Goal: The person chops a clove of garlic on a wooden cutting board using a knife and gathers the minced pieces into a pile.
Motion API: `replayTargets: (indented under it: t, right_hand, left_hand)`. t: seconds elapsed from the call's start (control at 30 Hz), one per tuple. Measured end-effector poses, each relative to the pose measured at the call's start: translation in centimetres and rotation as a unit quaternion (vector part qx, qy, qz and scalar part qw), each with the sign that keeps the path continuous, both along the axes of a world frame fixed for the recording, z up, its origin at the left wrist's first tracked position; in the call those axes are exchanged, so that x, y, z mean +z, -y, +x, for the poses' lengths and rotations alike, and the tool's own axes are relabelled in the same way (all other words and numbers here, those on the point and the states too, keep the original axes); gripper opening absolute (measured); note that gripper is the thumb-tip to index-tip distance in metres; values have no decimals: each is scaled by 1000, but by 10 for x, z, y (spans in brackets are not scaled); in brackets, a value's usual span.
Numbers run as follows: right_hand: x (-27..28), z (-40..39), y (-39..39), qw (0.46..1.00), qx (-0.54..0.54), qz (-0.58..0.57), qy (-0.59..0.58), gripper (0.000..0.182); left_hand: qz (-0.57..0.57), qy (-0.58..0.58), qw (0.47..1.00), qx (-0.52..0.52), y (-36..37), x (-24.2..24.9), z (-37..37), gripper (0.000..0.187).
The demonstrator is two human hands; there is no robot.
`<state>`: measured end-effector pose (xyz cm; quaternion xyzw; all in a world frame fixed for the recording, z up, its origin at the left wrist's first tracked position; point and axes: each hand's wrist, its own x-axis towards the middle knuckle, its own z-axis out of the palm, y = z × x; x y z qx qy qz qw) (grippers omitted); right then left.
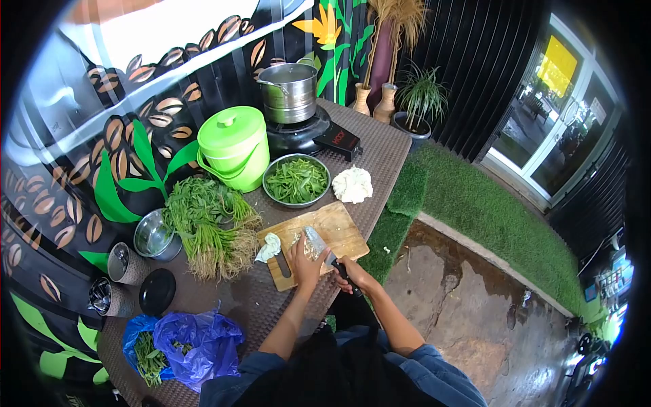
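Observation:
My right hand [358, 277] is closed around the black handle of a kitchen knife [314, 239]. The broad blade points up and to the left over a wooden cutting board [342, 227]. My left hand [307, 266] rests on the board beside the blade, its fingers and thumb apart. Small pale chopped pieces [296, 239] lie by its fingertips; their kind is too small to tell. A crumpled pale cloth [269, 247] sits at the board's left edge. Behind the board stands a metal bowl [327, 193] of cut green leaves [297, 180].
Left of the board lies a big bunch of rooted greens [210, 217]. Behind are a lime-green lidded bucket [234, 146] and a steel pot [289, 95] on a portable stove [332, 139]. A white cloth [352, 184] and blue plastic bags [196, 342] lie on the brown table [380, 139].

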<state>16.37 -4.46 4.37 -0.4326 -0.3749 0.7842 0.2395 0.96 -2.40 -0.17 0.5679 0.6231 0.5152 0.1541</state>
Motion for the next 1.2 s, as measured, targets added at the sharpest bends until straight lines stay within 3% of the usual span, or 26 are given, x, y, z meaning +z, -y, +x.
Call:
replayTargets:
  t: [0.47,0.53,0.57,0.63,0.77,0.87,0.93,1.07,1.13,1.2]
  right_hand:
    - [42,18,24,999,4,14,50,31]
    - [42,20,26,998,-2,17,56,30]
    - [40,21,26,996,6,33,83,29]
    - [40,21,26,993,13,48,109,27]
    - [40,19,28,983,-15,83,161,26]
    - [36,17,29,977,-25,105,183,26]
    - [33,16,29,974,-27,117,193,26]
    - [33,16,29,970,-34,126,206,28]
    - [36,15,30,969,-32,131,209,29]
    - [38,15,29,965,-11,147,217,31]
  left_hand:
    - [25,-8,998,60,-50,-1,-17,75]
    - [16,38,998,44,-53,-2,-17,57]
    - [17,39,998,44,-54,-2,-20,57]
    - [-29,35,999,9,-57,-8,-27,33]
    - [-84,136,987,0,-44,0,-22,18]
    - [-58,95,993,-33,-39,-4,-22,17]
    - [89,-96,991,-20,-35,-2,-23,15]
    - [84,-148,985,-32,-23,9,-26,14]
    - [-20,-32,996,-78,-22,12,-27,15]
    - [-43,6,996,-79,-22,15,-26,17]
